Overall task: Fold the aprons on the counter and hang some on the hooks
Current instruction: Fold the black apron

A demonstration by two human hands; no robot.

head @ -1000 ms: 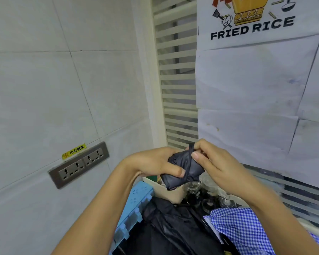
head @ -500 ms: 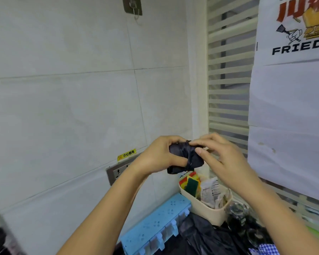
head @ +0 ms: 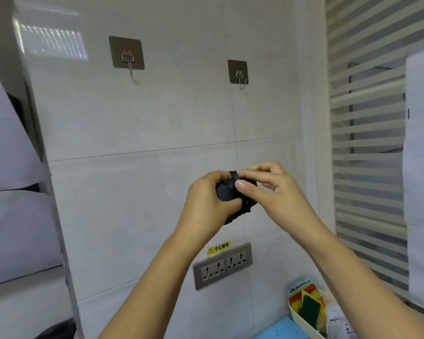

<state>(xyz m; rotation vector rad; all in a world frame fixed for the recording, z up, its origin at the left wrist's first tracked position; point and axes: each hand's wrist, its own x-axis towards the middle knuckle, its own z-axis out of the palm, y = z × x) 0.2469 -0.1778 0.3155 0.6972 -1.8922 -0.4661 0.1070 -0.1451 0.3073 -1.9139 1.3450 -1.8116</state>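
A small bundle of black apron cloth (head: 227, 192) is held up in front of the tiled wall, between both hands. My left hand (head: 206, 204) grips the bundle from the left and below. My right hand (head: 272, 189) pinches its top edge between thumb and fingers. Two adhesive metal hooks are stuck on the wall above: the left hook (head: 128, 60) and the right hook (head: 239, 75). Both hooks are bare. Most of the cloth is hidden inside my hands.
A grey socket strip (head: 222, 265) with a yellow warning label sits on the wall below my hands. A cream bin with sponges (head: 306, 307) and a light blue tray (head: 277, 330) are at the bottom right. Slatted blinds (head: 367, 133) cover the right side.
My view has swung up and left, so the two wall hooks have come into sight and the counter has dropped out. Both hands have risen with the black bundle, still holding it.
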